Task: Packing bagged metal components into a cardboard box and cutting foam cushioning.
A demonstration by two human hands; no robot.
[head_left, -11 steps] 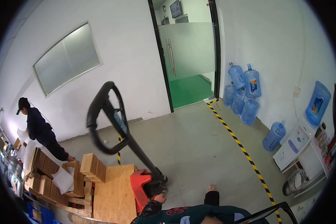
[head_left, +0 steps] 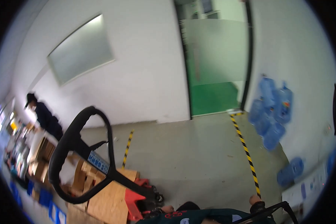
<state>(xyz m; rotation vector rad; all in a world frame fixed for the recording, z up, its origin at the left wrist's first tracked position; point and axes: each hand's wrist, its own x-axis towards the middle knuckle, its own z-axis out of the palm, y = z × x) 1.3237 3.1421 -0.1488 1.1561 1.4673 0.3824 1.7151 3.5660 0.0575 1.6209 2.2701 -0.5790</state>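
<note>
My left hand [head_left: 168, 209] is low in the view, just right of the red base [head_left: 134, 203] of a pallet truck, and appears apart from it. Its fingers are too small and blurred to read. Farther right, my right hand [head_left: 255, 199] hangs over the grey floor, beside the near end of a striped line; its fingers are not clear either. The truck's black loop handle [head_left: 56, 160] leans up to the left with neither hand on it. A plywood board [head_left: 110, 198] lies beside the red base, with cardboard boxes [head_left: 93, 171] at its far side.
Yellow-and-black tape [head_left: 244, 149] runs from the glass door [head_left: 216, 56] toward me. Blue water bottles [head_left: 274, 136] are stacked by the right wall, near a white dispenser [head_left: 306, 192]. A person in dark clothes [head_left: 46, 117] stands at the far left.
The doorway and bottles have shifted right in view. The truck handle now looks larger, lower and farther left. My right hand shows at the lower right, and the person at the left has turned somewhat.
</note>
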